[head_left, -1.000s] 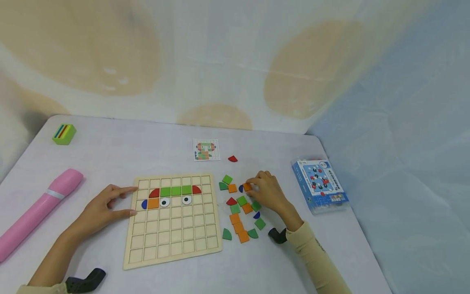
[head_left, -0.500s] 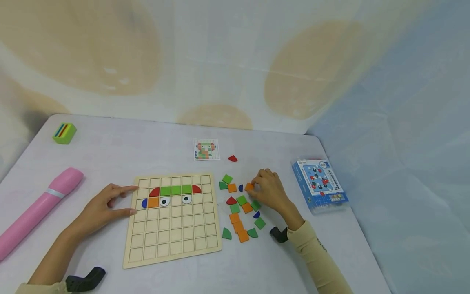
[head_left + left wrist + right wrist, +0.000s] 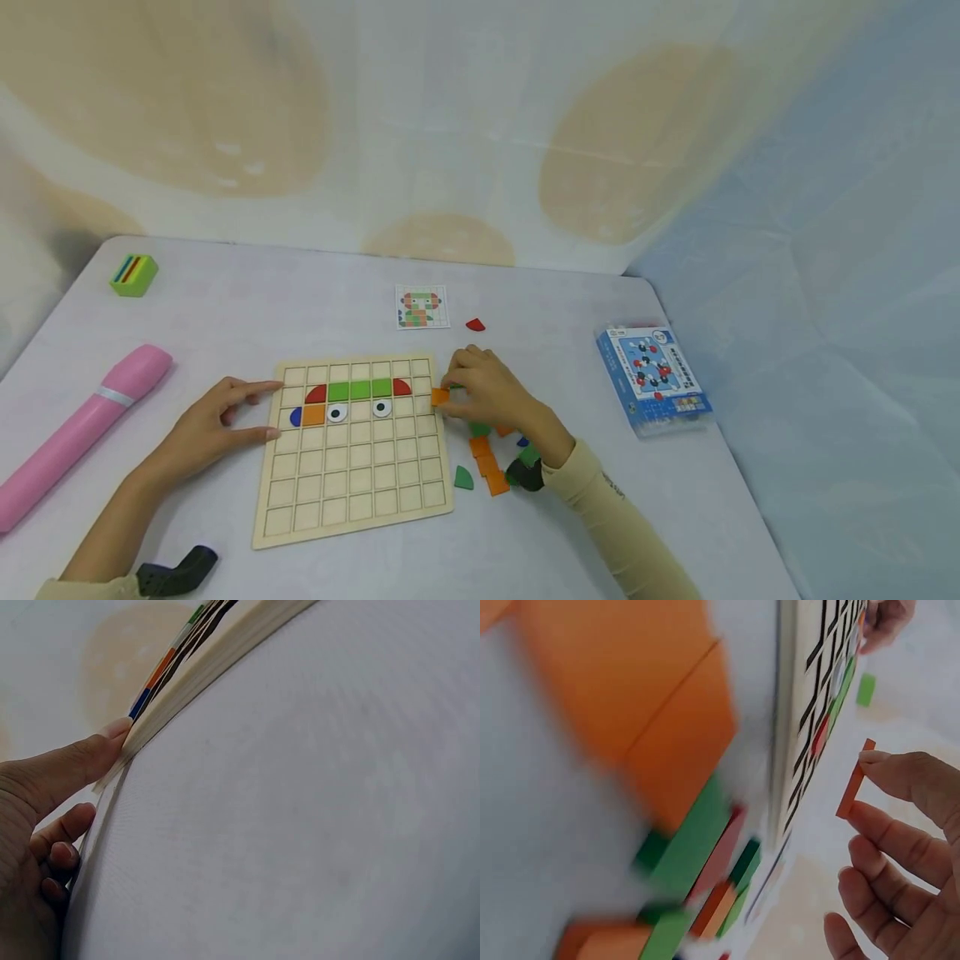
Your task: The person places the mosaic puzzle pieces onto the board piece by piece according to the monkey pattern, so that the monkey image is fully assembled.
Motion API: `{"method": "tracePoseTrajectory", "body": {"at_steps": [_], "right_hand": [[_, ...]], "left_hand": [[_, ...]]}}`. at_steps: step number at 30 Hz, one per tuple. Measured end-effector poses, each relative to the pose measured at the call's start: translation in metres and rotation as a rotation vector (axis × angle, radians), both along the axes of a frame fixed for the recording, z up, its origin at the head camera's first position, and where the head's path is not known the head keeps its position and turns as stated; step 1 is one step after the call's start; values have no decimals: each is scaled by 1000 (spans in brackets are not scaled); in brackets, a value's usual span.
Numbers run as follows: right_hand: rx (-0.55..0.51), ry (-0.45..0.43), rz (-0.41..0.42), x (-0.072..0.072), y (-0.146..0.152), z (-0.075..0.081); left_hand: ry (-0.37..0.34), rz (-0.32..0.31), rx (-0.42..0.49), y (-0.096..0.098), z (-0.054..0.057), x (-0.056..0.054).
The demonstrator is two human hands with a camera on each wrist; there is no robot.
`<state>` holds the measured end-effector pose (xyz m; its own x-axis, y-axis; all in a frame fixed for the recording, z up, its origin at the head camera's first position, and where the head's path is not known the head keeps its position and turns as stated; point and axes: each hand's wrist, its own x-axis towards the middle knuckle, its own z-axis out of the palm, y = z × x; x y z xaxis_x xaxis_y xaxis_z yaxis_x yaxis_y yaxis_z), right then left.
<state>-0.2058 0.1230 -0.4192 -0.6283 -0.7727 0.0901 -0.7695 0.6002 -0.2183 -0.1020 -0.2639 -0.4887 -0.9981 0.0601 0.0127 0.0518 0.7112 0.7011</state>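
Observation:
Between thumb and index finger, my right hand (image 3: 487, 392) pinches an orange square tile (image 3: 440, 397) at the right edge of the wooden grid board (image 3: 360, 481). In the right wrist view the orange tile (image 3: 855, 780) is seen edge-on and raised. My left hand (image 3: 206, 425) touches the board's left edge with thumb and index fingertips, spread apart. Set in the grid are green squares (image 3: 360, 389) between two red quarter-circles (image 3: 317, 393). Below them lie a blue half-circle (image 3: 296, 416), an orange square (image 3: 313, 414) and two round eye tiles (image 3: 382, 407).
Loose orange tiles (image 3: 489, 467) and a green quarter-circle (image 3: 464, 477) lie right of the board; more pieces are partly hidden under my right arm. Behind are a pattern card (image 3: 422, 307) and a red piece (image 3: 476, 325). A blue box (image 3: 656, 375), pink tube (image 3: 90, 425) and green block (image 3: 135, 275) stand farther out.
My right hand has picked the orange square from the loose pieces and carried it left to the board's right edge. The left hand has stayed in place.

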Motion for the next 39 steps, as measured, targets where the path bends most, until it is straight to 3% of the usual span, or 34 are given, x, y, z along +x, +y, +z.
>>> {"method": "tracePoseTrajectory", "body": {"at_steps": [7,13,24,31,39], "right_hand": [[99,-23,42,6,-40,-1],[183,26,47,9,-50,-6],[157,24,46,10,-56,-13],[91,-11,4,9,-46,-3],[3,-41,-142,-9,2,12]], "left_hand": [[-3,5,-6,0,0,1],[-20,9,-5,1,1,1],[1,6,-6,0,0,1],[8,5,-3,1,-2,2],[19,3,-14,-1,-1,0]]}}
